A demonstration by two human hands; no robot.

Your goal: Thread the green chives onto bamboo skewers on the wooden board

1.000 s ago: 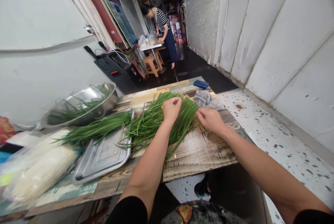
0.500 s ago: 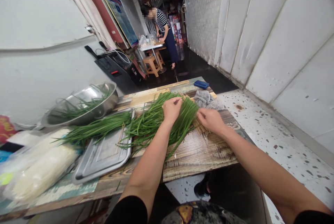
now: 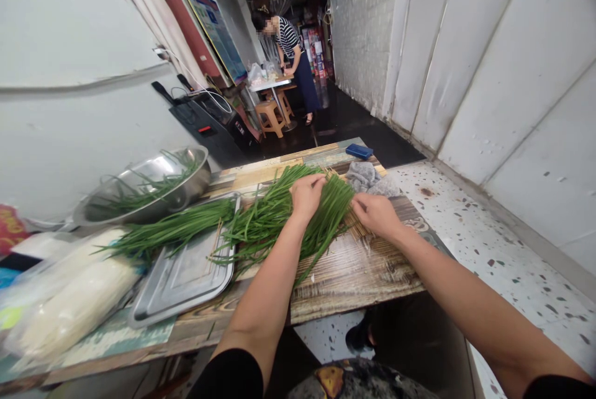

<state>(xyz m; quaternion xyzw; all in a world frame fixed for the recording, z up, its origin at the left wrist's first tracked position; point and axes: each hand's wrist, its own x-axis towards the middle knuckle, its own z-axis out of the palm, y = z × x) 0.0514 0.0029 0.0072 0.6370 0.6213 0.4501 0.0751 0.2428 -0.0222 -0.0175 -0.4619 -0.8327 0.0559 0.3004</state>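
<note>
A loose heap of green garlic chives [image 3: 267, 210] lies across the wooden table in front of me. My left hand [image 3: 307, 194] rests over the heap, its fingers closed on some of the chives. At the cut ends of the chives, on the right side, my right hand [image 3: 372, 210] is closed in a pinch; what sits between its fingertips is too small to make out. Thin bamboo skewers [image 3: 356, 225] lie beside and partly under that hand. More chives [image 3: 181, 228] lie in a bundle over a metal tray [image 3: 186, 281], where a few skewers rest too.
A steel bowl [image 3: 202, 172] with chives stands at the left behind the tray. Nearer is a plastic bag [image 3: 79, 306] with something whitish inside. A grey cloth [image 3: 365, 175] and a blue box [image 3: 359, 151] lie at the far end. Beyond, a person [image 3: 293, 51] bends over another table.
</note>
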